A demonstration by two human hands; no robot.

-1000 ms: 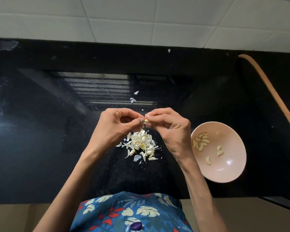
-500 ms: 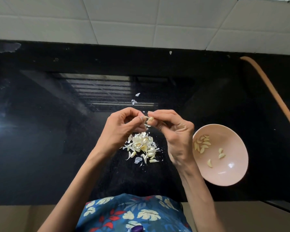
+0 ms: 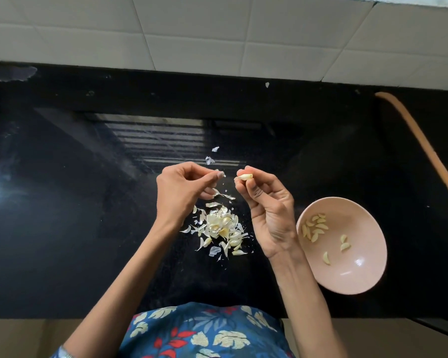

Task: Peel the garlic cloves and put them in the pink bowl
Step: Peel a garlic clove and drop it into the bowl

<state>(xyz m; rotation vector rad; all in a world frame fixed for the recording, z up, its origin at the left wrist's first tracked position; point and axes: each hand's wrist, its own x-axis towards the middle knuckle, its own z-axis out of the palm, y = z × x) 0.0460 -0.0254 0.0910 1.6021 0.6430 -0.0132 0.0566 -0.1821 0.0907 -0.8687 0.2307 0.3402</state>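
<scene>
My right hand (image 3: 268,205) pinches a pale garlic clove (image 3: 245,176) between thumb and fingertips, palm turned toward me, above the black counter. My left hand (image 3: 183,189) is a short gap to its left, thumb and forefinger pinching a small flake of garlic skin (image 3: 222,174). Below both hands lies a heap of garlic cloves and loose skins (image 3: 221,229). The pink bowl (image 3: 365,277) sits to the right of my right wrist and holds several peeled cloves (image 3: 314,228).
The black glossy counter (image 3: 75,215) runs back to a white tiled wall (image 3: 217,34). A few stray skin scraps (image 3: 210,160) lie beyond the hands. An orange curved edge (image 3: 422,140) crosses the far right. The counter's front edge is near my floral shirt (image 3: 204,332).
The hands were joined on the clove; now they have pulled apart. The right hand keeps the clove and has turned palm up, the left has drawn away with a bit of skin.
</scene>
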